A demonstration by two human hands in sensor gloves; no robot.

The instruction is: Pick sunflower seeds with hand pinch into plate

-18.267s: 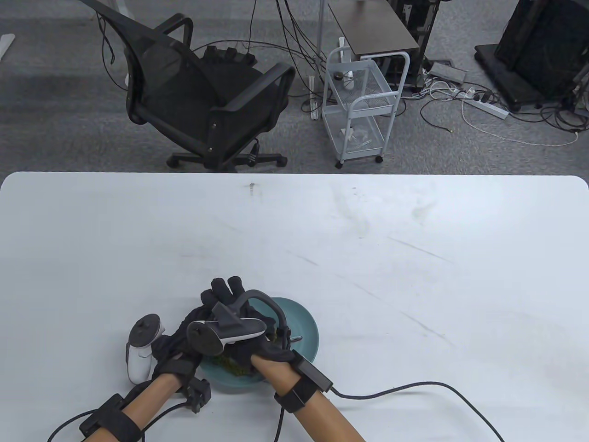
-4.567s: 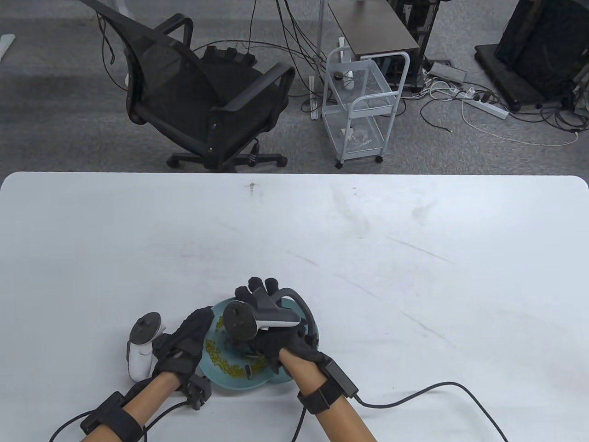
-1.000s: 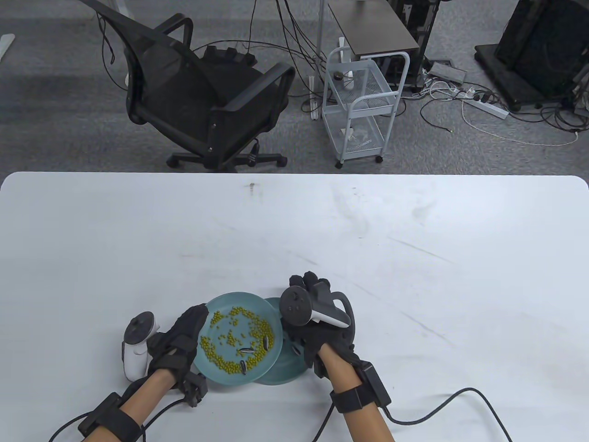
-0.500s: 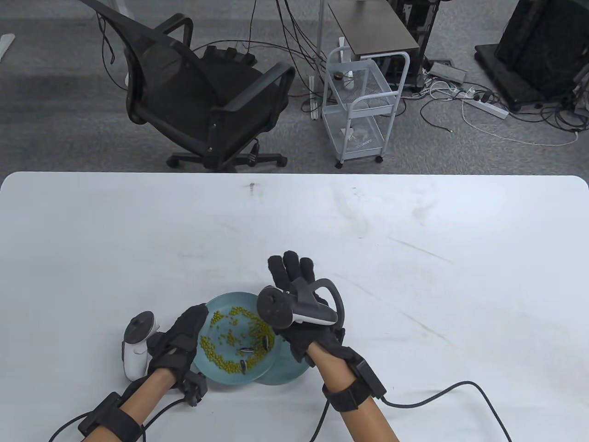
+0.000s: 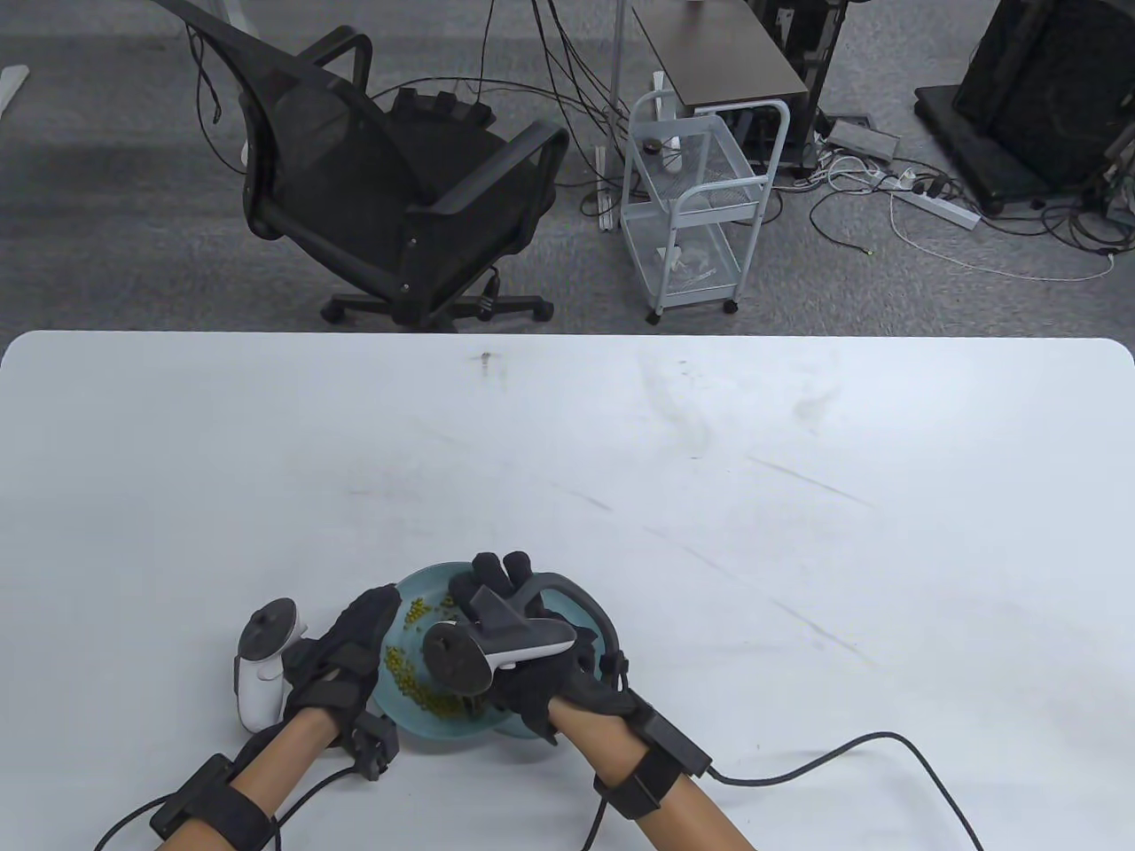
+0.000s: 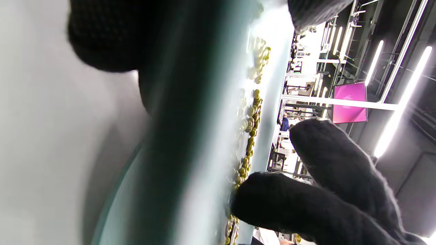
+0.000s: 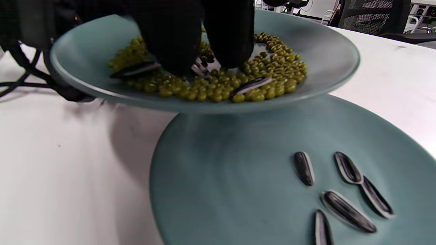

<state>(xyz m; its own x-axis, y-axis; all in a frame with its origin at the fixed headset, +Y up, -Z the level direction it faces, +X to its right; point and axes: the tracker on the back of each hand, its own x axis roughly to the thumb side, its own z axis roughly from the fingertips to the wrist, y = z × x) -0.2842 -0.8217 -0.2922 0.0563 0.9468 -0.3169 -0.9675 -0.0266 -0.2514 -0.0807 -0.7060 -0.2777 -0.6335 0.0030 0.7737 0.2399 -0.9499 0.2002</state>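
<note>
The white surface (image 5: 621,443) carries two teal plates near its front edge. The upper plate (image 7: 316,51) is tilted, overlapping the lower plate (image 7: 221,177), and the left hand (image 5: 350,651) holds it by its left rim. It holds green peas (image 7: 272,73) with a few striped sunflower seeds (image 7: 252,85) among them. The right hand (image 5: 532,665) reaches down into the peas, its fingertips (image 7: 177,58) pinched narrow on one seed. Five more seeds (image 7: 344,204) lie on the lower plate.
</note>
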